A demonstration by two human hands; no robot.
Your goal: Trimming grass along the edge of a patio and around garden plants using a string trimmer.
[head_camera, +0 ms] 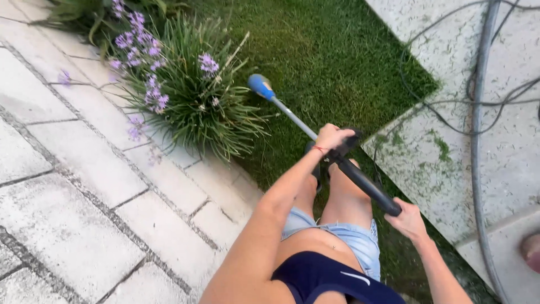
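I hold a long grass trimmer with both hands over a strip of lawn (pixel 332 62). My left hand (pixel 332 137) is closed around the black front handle on the shaft. My right hand (pixel 408 218) grips the black rear handle (pixel 368 186) near my hip. The thin metal shaft (pixel 295 119) runs forward and to the left, ending in a blue head (pixel 260 85) just above the grass beside a clump of purple-flowered plants (pixel 180 93). My legs stand on the grass below the shaft.
Pale paving stones (pixel 73 186) lie on the left, bordering the plants. A concrete slab (pixel 495 141) on the right carries a grey hose (pixel 478 124) and thin dark cables (pixel 450 101). Grass clippings lie scattered on the slab's edge.
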